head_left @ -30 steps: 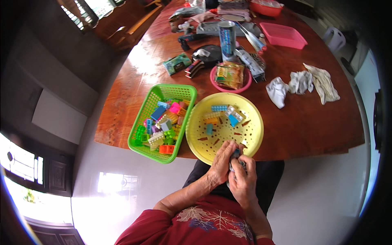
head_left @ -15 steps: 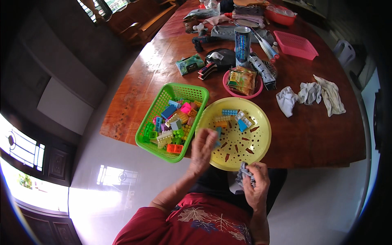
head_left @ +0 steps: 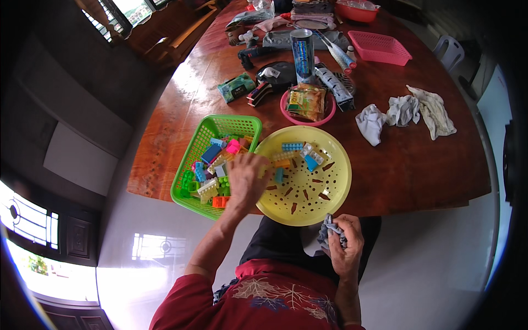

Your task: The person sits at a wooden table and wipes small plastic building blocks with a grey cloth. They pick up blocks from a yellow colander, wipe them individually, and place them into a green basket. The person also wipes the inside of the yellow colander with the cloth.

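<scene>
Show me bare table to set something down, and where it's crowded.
Bare: the table right of the yellow basin, in front of the pale cloths; also left of the green basket, to the table's edge. Crowded: behind the basin, where the pink bowl, blue can and long box sit close.

Glossy wood table, smooth plastic colander, plastic green basket, shiny plastic bricks, matt gray cloth

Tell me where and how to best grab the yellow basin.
Take the yellow basin by its right rim, probably coming from the right with the thumb inside: the round, raised wall looks free there, while the green basket and the left hand crowd its left side.
</scene>
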Available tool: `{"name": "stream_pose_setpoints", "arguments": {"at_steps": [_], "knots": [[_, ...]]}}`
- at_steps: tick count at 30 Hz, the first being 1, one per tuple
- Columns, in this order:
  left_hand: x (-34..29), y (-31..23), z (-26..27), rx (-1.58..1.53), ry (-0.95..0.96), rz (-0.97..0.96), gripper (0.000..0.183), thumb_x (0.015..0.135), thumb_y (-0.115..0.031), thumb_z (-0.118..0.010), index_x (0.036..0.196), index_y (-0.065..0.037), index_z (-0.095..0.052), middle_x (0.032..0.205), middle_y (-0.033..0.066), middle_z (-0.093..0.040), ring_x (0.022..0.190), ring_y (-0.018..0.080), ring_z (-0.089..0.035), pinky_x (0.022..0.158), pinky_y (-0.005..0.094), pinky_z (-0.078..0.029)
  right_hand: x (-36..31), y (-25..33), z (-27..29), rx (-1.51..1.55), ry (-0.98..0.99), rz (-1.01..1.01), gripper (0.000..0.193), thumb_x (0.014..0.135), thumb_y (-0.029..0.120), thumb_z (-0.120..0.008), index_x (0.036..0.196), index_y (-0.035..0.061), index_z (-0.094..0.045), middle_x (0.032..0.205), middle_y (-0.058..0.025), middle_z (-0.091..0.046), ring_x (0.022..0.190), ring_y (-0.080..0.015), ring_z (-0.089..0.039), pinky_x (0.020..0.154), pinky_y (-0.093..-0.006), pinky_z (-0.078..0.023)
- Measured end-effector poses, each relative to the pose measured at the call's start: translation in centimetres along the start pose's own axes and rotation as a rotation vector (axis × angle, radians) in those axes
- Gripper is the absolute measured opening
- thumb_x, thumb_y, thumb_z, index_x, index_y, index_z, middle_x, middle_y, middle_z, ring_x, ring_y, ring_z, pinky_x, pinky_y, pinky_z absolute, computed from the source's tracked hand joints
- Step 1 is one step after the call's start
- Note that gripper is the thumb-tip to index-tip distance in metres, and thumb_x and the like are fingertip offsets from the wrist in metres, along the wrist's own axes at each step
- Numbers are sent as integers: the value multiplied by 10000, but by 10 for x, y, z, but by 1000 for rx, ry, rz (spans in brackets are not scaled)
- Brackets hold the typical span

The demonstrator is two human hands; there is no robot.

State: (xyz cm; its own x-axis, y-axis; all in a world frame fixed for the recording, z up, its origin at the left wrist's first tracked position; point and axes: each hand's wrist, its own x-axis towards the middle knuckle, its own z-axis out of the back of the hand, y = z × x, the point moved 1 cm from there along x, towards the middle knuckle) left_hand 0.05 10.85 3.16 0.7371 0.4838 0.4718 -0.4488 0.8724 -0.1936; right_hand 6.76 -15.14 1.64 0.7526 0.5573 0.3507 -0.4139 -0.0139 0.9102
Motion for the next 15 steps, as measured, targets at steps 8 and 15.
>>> {"name": "stream_pose_setpoints", "arguments": {"at_steps": [8,15], "knots": [[-9,11,-69,-133,428,40,449,665,-102,-719,1081,-80,-554,1021,148,-534,960,358,-555,798,431,-464,-4,-4,8,-8,-59,24,251,758,-69,-574,1001,-7,-580,983,-138,-543,800,-214,-579,693,-303,-488],[-10,2,-63,-216,369,72,510,646,-91,-739,1093,-39,-499,1017,167,-529,956,367,-556,802,429,-464,2,-7,1,83,-40,-109,178,781,-62,-584,955,-26,-589,974,-118,-547,794,-176,-574,688,-276,-477]]}}
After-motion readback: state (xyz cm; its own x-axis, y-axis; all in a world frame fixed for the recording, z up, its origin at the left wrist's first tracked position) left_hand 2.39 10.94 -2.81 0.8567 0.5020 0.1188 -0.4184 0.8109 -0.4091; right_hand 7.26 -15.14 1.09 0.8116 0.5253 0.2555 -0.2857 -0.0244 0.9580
